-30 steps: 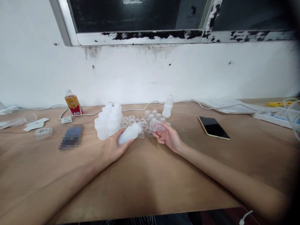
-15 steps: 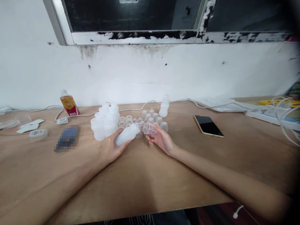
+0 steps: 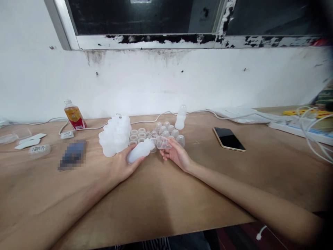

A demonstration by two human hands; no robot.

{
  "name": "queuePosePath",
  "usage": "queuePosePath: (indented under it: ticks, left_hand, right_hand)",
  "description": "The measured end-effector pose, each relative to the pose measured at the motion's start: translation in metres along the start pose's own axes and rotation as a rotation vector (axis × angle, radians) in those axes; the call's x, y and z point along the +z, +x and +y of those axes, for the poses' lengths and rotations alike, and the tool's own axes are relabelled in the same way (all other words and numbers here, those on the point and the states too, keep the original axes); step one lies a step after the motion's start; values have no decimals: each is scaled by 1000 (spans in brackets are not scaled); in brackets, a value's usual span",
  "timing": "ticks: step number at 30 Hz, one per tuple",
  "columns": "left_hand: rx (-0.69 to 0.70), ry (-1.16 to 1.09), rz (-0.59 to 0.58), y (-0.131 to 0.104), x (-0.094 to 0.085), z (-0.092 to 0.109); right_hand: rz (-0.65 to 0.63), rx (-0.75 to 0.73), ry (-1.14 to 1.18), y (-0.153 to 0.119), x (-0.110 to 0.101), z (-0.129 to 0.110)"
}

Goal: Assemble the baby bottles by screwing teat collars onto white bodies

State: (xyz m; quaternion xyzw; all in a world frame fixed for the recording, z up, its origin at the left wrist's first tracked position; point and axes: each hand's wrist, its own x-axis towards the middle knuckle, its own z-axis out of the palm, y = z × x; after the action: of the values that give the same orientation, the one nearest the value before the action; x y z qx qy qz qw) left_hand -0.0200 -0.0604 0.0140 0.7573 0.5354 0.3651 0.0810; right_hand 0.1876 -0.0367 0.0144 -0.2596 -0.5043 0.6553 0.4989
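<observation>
In the head view, the person's left hand is wrapped around a frosted white bottle, holding it tilted over the table with its neck pointing right. The right hand pinches a clear cap between thumb and fingers, lying on its side close to the bottle's neck; whether the two touch is hard to tell from here. Just behind the left hand stands a cluster of white bottles, with pale rings in rows beside it. Clear domes sit grouped behind the right hand. Farther back, near the wall, a capped bottle stands upright. A phone lies well to the right, and a drink bottle stands at the back left.
</observation>
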Motion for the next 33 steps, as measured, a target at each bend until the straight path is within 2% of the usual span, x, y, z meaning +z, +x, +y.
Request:
queuePosePath:
  ticks: [7,14,20,27,33]
  left_hand:
    - [16,28,-60,-1,-2,4]
    - [67,47,-92,-2,-5,8]
    - [175,55,-70,-4,-5,7]
    - [76,-91,-237,-4,-11,17]
    - [23,-296,-352,-3,-12,18]
  right_hand:
    - [-31,-83,-129,-1,1,-2]
    - [-153,-136,-591,-7,-3,-6]
    - [-216,-100,-640,-10,-2,-6]
    - [-258,-92,-669,-12,-3,-10]
    - [-371,-139,-777,-14,-4,-17]
